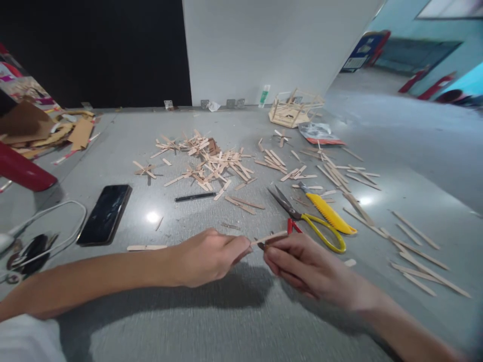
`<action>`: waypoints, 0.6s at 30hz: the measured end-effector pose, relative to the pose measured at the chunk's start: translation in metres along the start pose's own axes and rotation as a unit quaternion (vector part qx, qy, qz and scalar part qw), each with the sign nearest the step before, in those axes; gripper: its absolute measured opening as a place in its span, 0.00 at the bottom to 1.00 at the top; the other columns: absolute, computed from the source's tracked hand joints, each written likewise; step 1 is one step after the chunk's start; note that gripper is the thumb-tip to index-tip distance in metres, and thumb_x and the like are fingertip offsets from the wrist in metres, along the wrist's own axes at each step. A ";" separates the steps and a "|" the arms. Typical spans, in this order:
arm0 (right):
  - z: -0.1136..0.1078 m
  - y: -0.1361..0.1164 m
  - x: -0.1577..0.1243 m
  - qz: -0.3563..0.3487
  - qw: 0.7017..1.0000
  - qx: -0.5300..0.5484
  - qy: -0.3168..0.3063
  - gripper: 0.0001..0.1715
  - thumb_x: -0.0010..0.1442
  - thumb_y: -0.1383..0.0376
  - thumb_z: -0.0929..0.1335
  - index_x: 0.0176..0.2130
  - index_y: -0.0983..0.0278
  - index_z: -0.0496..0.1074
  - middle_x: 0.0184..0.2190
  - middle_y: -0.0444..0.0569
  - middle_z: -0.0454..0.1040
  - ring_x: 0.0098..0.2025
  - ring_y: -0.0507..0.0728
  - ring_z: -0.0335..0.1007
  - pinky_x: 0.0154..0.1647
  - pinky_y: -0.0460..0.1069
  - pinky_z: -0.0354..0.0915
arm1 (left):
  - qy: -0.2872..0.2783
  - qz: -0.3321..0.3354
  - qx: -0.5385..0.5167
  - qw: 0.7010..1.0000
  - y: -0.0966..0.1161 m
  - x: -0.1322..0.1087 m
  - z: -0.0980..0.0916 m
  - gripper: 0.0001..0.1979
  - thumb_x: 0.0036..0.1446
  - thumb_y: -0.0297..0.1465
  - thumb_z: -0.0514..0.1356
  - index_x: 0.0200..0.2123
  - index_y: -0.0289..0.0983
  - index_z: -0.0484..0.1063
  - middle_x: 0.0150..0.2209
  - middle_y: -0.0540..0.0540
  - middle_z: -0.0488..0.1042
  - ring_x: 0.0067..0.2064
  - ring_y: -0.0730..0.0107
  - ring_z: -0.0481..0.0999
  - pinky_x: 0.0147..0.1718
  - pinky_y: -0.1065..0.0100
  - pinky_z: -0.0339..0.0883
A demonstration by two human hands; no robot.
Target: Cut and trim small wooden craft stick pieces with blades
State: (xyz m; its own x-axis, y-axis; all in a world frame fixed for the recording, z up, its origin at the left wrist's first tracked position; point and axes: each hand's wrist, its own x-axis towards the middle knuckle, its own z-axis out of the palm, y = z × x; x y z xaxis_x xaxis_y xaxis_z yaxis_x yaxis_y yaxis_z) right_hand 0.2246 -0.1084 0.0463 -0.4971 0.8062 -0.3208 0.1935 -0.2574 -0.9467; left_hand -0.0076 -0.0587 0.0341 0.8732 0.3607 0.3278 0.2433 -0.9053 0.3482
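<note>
My left hand [215, 256] is closed in a pinch on one end of a wooden craft stick [278, 235], which slants up to the right. Close beside it, my right hand [302, 264] is closed around a small tool with a dark metal tip [261, 245] touching or nearly touching the stick. The fingers hide most of that tool. Red handles [293, 226] show just behind my right hand; whether they belong to it I cannot tell. Yellow-handled scissors [302, 216] lie open beyond, next to a yellow cutter knife [330, 211].
Many craft sticks [222, 163] are heaped mid-table, and long split strips [415, 251] lie at right. A black pen [195, 197], phone [104, 214] and white cable [75, 202] lie to the left. A stick-built frame [289, 118] stands at the back by a plastic packet [320, 134].
</note>
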 end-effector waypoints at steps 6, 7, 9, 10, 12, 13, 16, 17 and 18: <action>0.002 0.002 0.007 0.016 0.999 0.025 0.025 0.30 0.62 0.40 0.66 0.26 0.61 0.61 0.14 0.33 0.52 0.13 0.45 0.45 0.11 0.41 0.46 | 0.037 -0.041 0.000 0.998 0.000 -0.001 0.016 0.15 0.72 0.28 0.41 0.36 0.36 0.63 0.22 0.55 0.61 0.21 0.75 0.57 0.23 0.71 0.54; 0.015 0.006 0.009 0.004 0.997 0.046 0.069 0.31 0.62 0.39 0.66 0.26 0.60 0.60 0.14 0.32 0.50 0.13 0.44 0.44 0.11 0.41 0.47 | 0.042 -0.053 -0.010 0.998 0.000 -0.001 0.018 0.14 0.72 0.28 0.41 0.36 0.37 0.62 0.23 0.55 0.62 0.22 0.75 0.57 0.23 0.71 0.54; 0.040 0.013 0.012 -0.047 0.980 0.086 0.173 0.31 0.61 0.38 0.66 0.26 0.59 0.58 0.15 0.32 0.48 0.14 0.44 0.42 0.12 0.42 0.48 | 0.037 -0.064 -0.041 0.996 0.000 -0.001 0.020 0.13 0.71 0.28 0.41 0.35 0.38 0.61 0.24 0.54 0.63 0.23 0.75 0.58 0.24 0.71 0.55; 0.049 0.016 0.013 -0.054 0.973 0.104 0.200 0.31 0.62 0.38 0.65 0.26 0.59 0.58 0.15 0.31 0.46 0.14 0.45 0.41 0.12 0.42 0.48 | 0.029 -0.065 -0.056 0.996 0.000 0.000 0.020 0.12 0.71 0.27 0.41 0.35 0.38 0.60 0.25 0.54 0.63 0.23 0.74 0.58 0.24 0.71 0.55; 0.056 0.018 0.013 -0.049 0.969 0.117 0.212 0.31 0.62 0.37 0.64 0.27 0.59 0.58 0.15 0.31 0.45 0.14 0.45 0.40 0.12 0.42 0.46 | 0.014 -0.064 -0.075 0.995 0.000 0.001 0.017 0.12 0.71 0.28 0.41 0.35 0.38 0.60 0.25 0.53 0.63 0.23 0.74 0.59 0.24 0.71 0.56; 0.052 0.017 0.012 -0.037 0.975 0.108 0.191 0.31 0.62 0.37 0.64 0.27 0.59 0.59 0.15 0.31 0.46 0.14 0.45 0.40 0.12 0.42 0.44 | 0.014 -0.064 -0.076 0.995 0.000 0.001 0.016 0.13 0.71 0.29 0.41 0.35 0.38 0.60 0.25 0.54 0.63 0.23 0.74 0.59 0.24 0.71 0.56; 0.017 0.008 0.006 -0.009 0.997 0.019 0.073 0.32 0.63 0.38 0.64 0.25 0.61 0.60 0.14 0.33 0.50 0.15 0.45 0.43 0.13 0.42 0.43 | 0.011 -0.055 -0.058 0.997 -0.001 0.002 0.013 0.13 0.73 0.30 0.42 0.37 0.37 0.62 0.24 0.54 0.63 0.23 0.74 0.61 0.25 0.71 0.57; 0.002 0.004 0.004 0.000 1.000 -0.016 0.026 0.32 0.64 0.39 0.63 0.25 0.61 0.60 0.14 0.34 0.52 0.15 0.45 0.44 0.13 0.43 0.44 | 0.002 -0.043 -0.053 0.998 -0.001 0.002 0.013 0.13 0.73 0.29 0.43 0.37 0.37 0.63 0.24 0.54 0.64 0.23 0.74 0.62 0.25 0.71 0.57; -0.012 0.000 0.001 0.014 0.999 -0.047 -0.015 0.31 0.65 0.41 0.63 0.25 0.61 0.61 0.14 0.34 0.53 0.15 0.45 0.46 0.14 0.43 0.44 | -0.010 -0.028 -0.049 0.998 -0.001 0.002 0.013 0.11 0.72 0.28 0.44 0.37 0.37 0.63 0.24 0.53 0.66 0.23 0.74 0.63 0.25 0.71 0.57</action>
State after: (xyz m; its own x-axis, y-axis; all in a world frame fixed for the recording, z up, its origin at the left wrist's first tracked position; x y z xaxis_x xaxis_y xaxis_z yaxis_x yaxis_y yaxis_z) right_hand 0.2342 -0.1008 0.0463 -0.5151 0.7825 -0.3499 0.2862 -0.2277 -0.9307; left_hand -0.0004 -0.0602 0.0231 0.8676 0.4054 0.2880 0.2510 -0.8569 0.4502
